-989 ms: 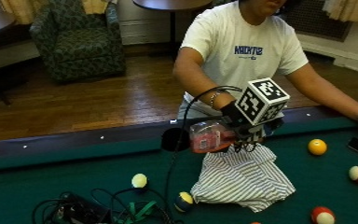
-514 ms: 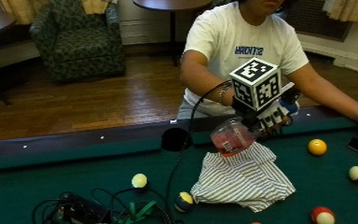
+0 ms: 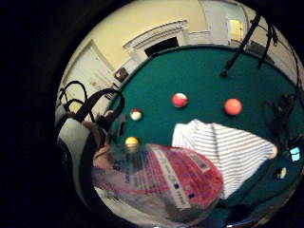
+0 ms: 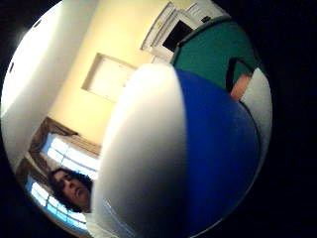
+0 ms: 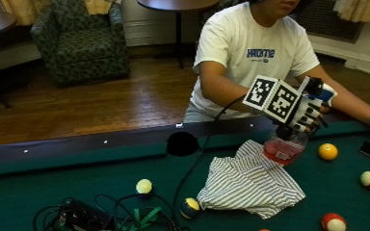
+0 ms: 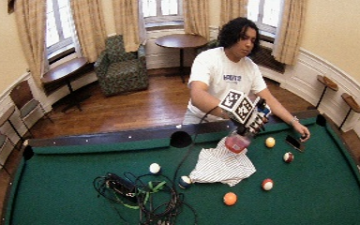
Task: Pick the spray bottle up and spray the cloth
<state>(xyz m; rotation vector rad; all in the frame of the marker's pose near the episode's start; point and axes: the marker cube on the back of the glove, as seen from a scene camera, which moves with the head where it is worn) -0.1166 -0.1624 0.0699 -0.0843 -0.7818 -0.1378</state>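
bottle: spray bottle [image 5: 284,147] is gripped by curled fingers [image 5: 308,114] of the right hand [image 5: 298,109]; held raised for spraying
cloth: striped cloth [image 5: 249,182] is spread just below the fingers, as target

The person stands at the far side of the desk [image 5: 76,178], leaning slightly forward. The right hand [image 5: 305,113] is raised above the green surface, forearm bent at the elbow and reaching forward across the rail. Its gloved fingers [image 5: 310,115] are curled around the neck of the spray bottle [image 5: 283,147], which hangs below the hand. The bare left arm stretches out to the side, and the left hand [image 6: 302,132] rests on the desk near the rail.
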